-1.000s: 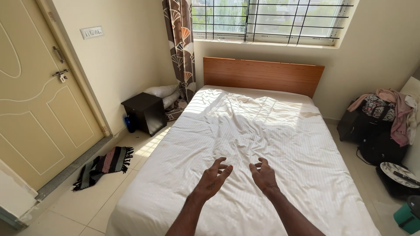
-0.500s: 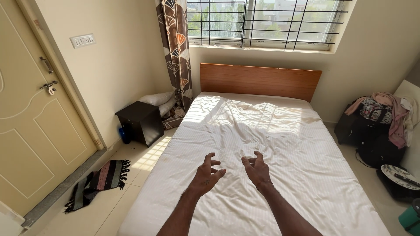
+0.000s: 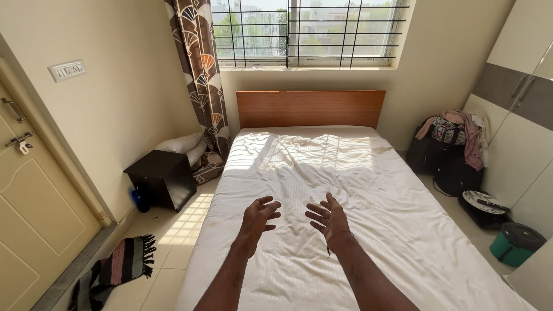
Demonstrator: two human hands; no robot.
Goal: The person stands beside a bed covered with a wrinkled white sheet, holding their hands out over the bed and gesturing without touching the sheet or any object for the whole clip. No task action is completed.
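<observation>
Both hands have drifted toward the foot end of the bed since a second ago, and the curled fingers have loosened. Now the left hand [image 3: 257,216] and right hand [image 3: 326,217] hover side by side, each grip spread and holding nothing, just above the rumpled white sheet [image 3: 345,184]. It covers the mattress up to the wooden headboard [image 3: 310,108], creased along the middle, so smoothing looks unfinished.

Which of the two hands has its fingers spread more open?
The right hand, palm open with fingers extended above the white sheet; the left hand curls its fingers.
</observation>
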